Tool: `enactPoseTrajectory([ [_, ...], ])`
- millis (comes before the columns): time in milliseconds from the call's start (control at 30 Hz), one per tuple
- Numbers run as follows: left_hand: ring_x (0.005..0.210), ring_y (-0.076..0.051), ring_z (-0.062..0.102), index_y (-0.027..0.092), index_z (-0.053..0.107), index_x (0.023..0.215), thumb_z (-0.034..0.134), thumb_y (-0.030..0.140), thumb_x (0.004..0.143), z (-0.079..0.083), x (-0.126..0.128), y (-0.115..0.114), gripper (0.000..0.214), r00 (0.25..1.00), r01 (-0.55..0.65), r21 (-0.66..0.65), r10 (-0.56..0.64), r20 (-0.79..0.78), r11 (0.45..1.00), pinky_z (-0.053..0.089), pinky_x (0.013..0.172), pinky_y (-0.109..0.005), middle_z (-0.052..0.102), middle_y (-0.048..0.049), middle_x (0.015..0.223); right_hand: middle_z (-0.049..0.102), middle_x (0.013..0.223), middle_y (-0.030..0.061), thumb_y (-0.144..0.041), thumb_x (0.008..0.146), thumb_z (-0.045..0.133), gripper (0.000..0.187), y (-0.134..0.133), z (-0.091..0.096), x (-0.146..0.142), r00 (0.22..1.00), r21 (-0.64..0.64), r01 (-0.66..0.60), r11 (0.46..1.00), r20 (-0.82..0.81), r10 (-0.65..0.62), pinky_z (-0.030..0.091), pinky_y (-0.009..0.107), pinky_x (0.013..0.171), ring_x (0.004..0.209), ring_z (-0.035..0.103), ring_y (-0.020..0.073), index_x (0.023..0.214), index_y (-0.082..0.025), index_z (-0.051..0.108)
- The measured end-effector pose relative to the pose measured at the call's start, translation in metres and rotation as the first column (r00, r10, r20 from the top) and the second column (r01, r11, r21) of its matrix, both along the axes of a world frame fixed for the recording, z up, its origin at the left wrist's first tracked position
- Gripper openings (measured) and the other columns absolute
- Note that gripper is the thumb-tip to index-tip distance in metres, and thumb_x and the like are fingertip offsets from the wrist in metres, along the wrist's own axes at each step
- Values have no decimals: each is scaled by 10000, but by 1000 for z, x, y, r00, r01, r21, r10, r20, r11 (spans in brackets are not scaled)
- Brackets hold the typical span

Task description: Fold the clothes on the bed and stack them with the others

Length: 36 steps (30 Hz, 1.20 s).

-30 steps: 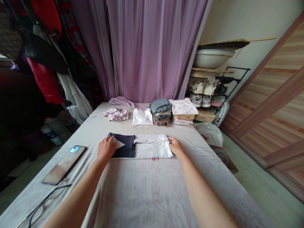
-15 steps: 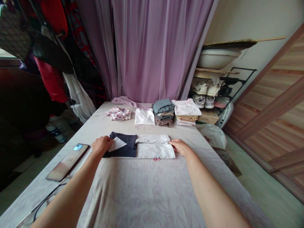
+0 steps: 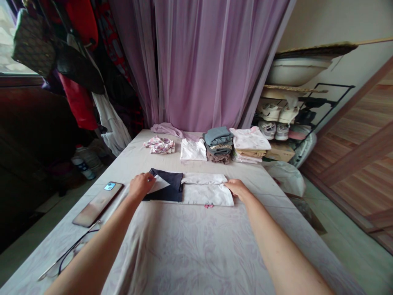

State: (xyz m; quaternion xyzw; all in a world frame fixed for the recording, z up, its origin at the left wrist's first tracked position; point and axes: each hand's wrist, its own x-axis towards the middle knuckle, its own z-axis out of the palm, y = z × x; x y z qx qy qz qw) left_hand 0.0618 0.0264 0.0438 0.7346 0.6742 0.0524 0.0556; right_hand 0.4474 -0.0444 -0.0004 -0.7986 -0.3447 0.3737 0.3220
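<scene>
A folded garment (image 3: pixel 205 194) lies flat across the bed, white on its right part, with a dark navy left part (image 3: pixel 173 188). A white triangle shows on the navy part. My left hand (image 3: pixel 140 185) is closed at the navy end, fingers curled over its edge. At the opposite end my right hand (image 3: pixel 238 189) pinches the white edge, thumb and fingers together. Small pink marks lie along the near edge of the white part.
Behind stand a crumpled patterned cloth (image 3: pixel 160 145), a folded white shirt (image 3: pixel 193 150), a stack of dark clothes (image 3: pixel 218 141) and a stack of light clothes (image 3: pixel 250 141). A phone (image 3: pixel 96 207) and eyeglasses (image 3: pixel 69 254) lie at left. A shoe rack (image 3: pixel 322 106) stands right.
The whole view has shifted slightly, so things sit farther right. My left fingers have curled a little at the navy end. My right hand keeps its pinch on the white edge.
</scene>
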Motion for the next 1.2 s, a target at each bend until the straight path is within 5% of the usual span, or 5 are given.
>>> enactPoseTrajectory([
  [233,1014,-303,672,215,734,912,412,611,894,-2,50,-18,511,1000,24,-60,-25,-15,998,482,843,-376,746,-119,1018,422,433,-74,-296,751,632,241,-1,-8,2,994,47,-29,998,111,24,225,200,427,438,377,76,556,-181,550],
  [433,1065,-312,654,219,729,945,508,565,863,-3,72,-16,419,999,-35,-110,31,-32,993,487,858,-395,730,-117,1093,428,442,-69,-352,742,618,240,-1,-14,5,987,62,-56,997,153,46,238,205,433,442,373,82,577,-180,590],
  [600,1068,-311,650,216,720,965,492,489,898,-1,80,-19,362,998,-44,-152,38,-41,987,490,847,-391,722,-111,1117,472,447,-57,-393,730,628,246,2,-23,10,981,75,-75,994,186,60,252,205,439,459,417,96,601,-184,627],
  [867,1084,-319,616,143,617,1074,386,328,958,-20,87,-34,318,994,60,76,-53,-92,995,456,874,-409,680,-185,1107,477,444,-53,-389,723,637,235,5,-31,14,970,76,-74,994,236,54,244,209,452,472,439,106,591,-196,630],
  [1200,1046,-311,661,191,659,1024,417,500,937,-6,78,-24,402,997,14,-92,-21,-69,996,467,842,-398,728,-135,1067,520,476,-46,-393,725,647,223,2,-29,12,958,75,-75,994,282,52,258,208,471,516,479,116,606,-203,648],
])
